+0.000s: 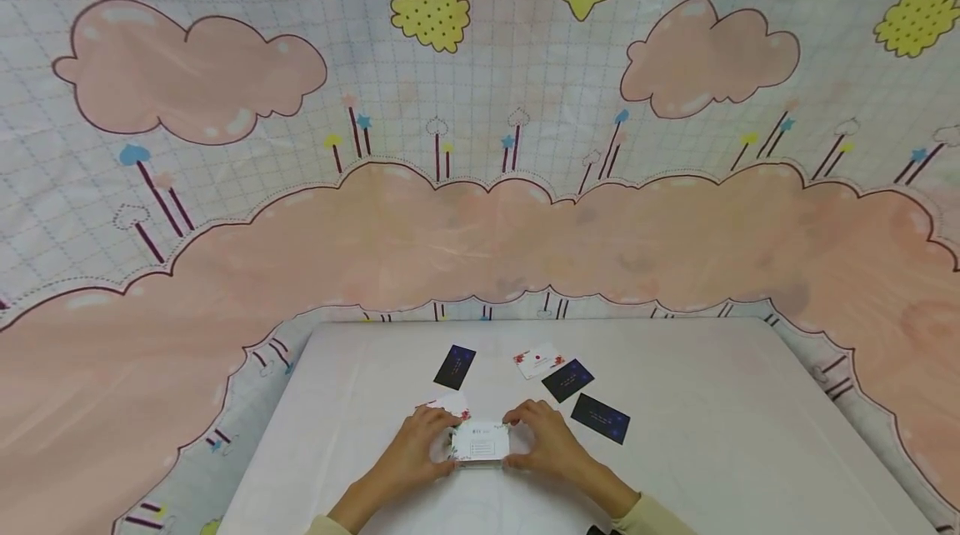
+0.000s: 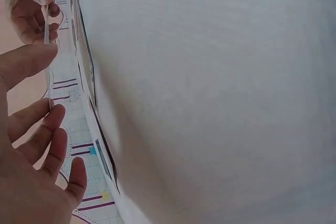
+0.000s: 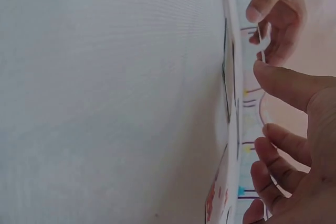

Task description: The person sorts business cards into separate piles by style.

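Low in the frame's centre, the left hand (image 1: 411, 456) and right hand (image 1: 546, 443) pinch a white card (image 1: 481, 441) by its ends above the counter (image 1: 720, 435); uneven pressure could bend it or let it slip.

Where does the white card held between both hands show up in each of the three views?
Head: the white card sits low centre, between the left hand and right hand.
Left wrist: seen edge-on, a thin strip at upper left.
Right wrist: edge-on again, a thin line at upper right.
Shared landmark: the white table.
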`<act>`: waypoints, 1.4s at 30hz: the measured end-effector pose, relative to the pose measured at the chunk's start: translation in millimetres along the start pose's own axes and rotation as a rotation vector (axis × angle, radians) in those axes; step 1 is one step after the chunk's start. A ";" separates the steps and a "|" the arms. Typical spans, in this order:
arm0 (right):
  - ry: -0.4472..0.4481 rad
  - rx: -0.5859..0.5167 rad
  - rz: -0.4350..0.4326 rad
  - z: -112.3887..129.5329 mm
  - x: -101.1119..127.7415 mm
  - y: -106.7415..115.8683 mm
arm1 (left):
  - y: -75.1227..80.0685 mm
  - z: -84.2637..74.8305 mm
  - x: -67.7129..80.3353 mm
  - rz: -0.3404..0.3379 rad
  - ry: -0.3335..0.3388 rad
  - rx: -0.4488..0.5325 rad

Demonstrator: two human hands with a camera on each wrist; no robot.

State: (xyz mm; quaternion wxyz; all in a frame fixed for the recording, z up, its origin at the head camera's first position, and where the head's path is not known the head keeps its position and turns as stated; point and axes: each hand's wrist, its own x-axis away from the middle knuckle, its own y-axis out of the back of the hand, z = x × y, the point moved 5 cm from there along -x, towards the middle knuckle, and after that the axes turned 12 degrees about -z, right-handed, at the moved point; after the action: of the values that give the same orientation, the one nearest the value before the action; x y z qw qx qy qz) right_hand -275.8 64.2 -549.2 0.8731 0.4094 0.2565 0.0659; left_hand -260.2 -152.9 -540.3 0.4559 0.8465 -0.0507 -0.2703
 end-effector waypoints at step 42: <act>-0.035 0.108 0.074 -0.2 1.3 -18.1 | -12.8 13.7 7.4 0.122 0.091 -0.036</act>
State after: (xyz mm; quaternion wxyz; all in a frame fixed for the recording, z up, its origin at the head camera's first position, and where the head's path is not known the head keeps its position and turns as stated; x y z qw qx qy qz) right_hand -276.5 52.9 -563.4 0.8511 0.4661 0.2293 0.0769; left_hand -262.9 -158.2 -559.6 0.4883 0.8450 -0.0764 -0.2041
